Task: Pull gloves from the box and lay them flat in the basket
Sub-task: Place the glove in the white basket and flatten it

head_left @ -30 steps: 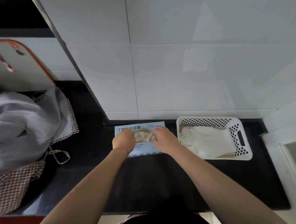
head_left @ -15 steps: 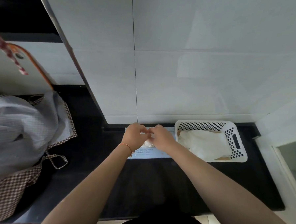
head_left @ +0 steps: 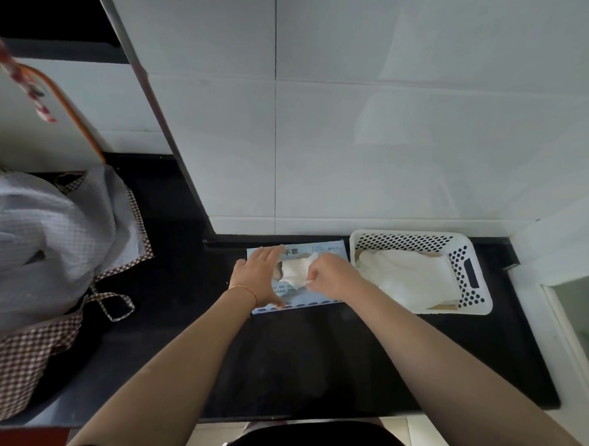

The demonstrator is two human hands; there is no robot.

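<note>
left hand (head_left: 260, 279) flat, fingers straight, steadies box (head_left: 325, 252) at counter (head_left: 293, 359) back edge; right hand (head_left: 330, 275) pinches glove (head_left: 295, 270), drawing toward basket (head_left: 478, 310).

The left hand (head_left: 258, 276), which pinched at the box (head_left: 301, 277) opening beside the right half a second ago, now lies flat on the box's left end. The right hand (head_left: 330, 275) has drawn a white glove (head_left: 295, 272) partly out.
</note>
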